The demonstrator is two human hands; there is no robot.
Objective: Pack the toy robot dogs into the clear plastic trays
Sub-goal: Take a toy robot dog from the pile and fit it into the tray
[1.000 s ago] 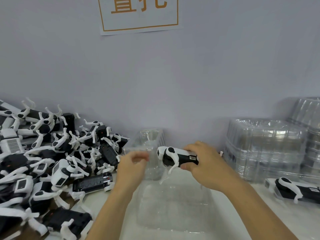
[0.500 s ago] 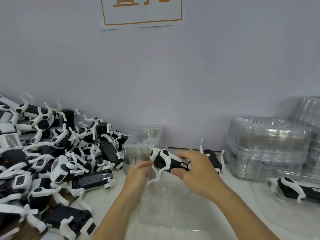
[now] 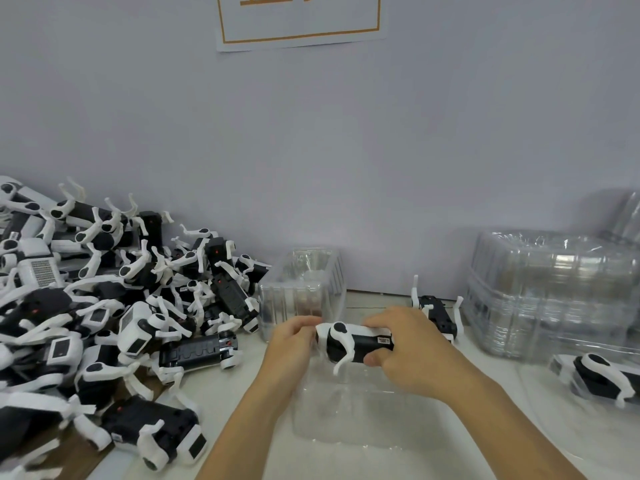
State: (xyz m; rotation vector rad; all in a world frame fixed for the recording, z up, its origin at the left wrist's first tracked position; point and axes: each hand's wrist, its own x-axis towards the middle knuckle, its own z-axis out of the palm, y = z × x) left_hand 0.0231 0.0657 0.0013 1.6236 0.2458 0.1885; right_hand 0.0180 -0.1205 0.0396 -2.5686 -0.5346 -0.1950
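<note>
While the clear moulded plastic tray (image 3: pixel 349 414) is lying on the pale counter (image 3: pixel 242 382), the right hand (image 3: pixel 408 355) is holding the black-and-white toy robot dog (image 3: pixel 353 344) just above it, its grip wrapping the body; the left hand (image 3: pixel 294 344) is pinching the dog's head end.

table (image 3: pixel 349 303) | left: toy dog pile (image 3: pixel 104 306); centre: clear tray (image 3: pixel 363 417); right: stacked trays (image 3: pixel 550 292)

Even, soft light; wide-angle bending and blur toward the edges.
</note>
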